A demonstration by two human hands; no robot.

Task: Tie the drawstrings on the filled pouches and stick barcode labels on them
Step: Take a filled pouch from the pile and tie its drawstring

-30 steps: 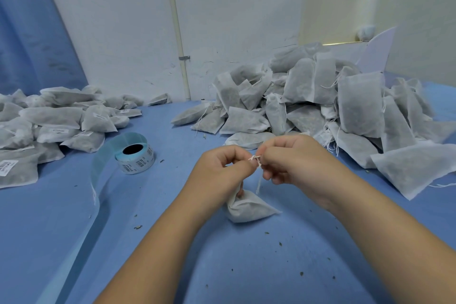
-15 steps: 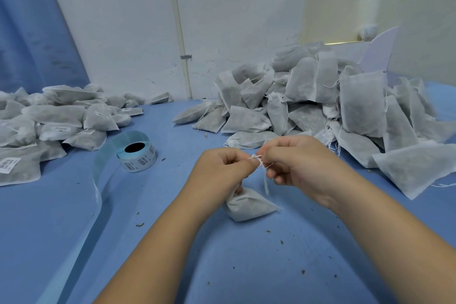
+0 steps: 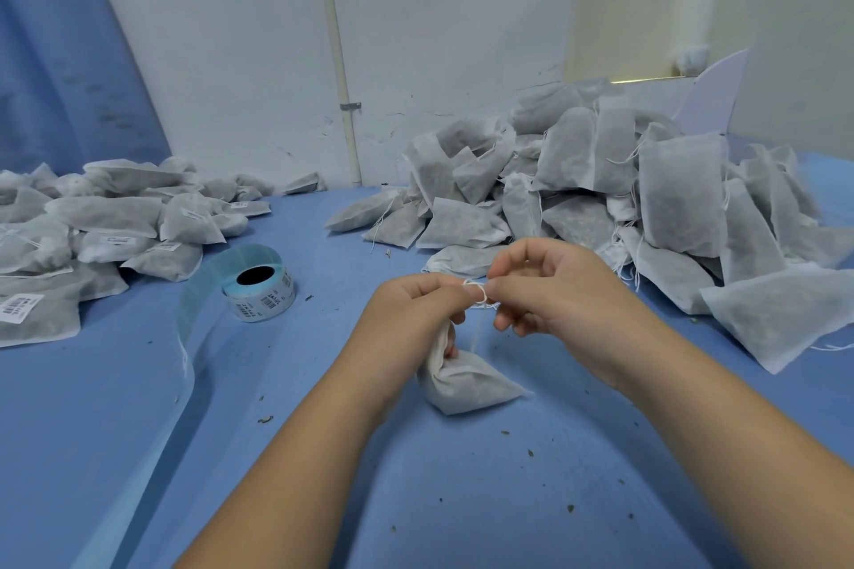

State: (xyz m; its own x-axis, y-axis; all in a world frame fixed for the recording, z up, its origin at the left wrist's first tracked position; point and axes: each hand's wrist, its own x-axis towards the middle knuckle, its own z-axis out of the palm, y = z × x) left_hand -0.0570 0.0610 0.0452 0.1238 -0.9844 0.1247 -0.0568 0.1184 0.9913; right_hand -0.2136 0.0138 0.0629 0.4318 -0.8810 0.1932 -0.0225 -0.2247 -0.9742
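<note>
Small hand-packing workroom

Unlabelled filled pouches (image 3: 624, 180) are heaped at two o'clock and labelled pouches (image 3: 115, 222) at ten, with a barcode label roll (image 3: 261, 291) on the blue-covered table (image 3: 138, 453) against a bare white wall (image 3: 231, 37).

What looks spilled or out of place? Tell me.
Dark crumbs, likely spilled filling, are scattered on the blue table cover near the held pouch. Loose backing strip from the label roll trails toward the near edge.

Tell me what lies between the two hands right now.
In the head view, a white drawstring loop spans the gap between the left hand and right hand; both pinch it above the pouch.
</note>
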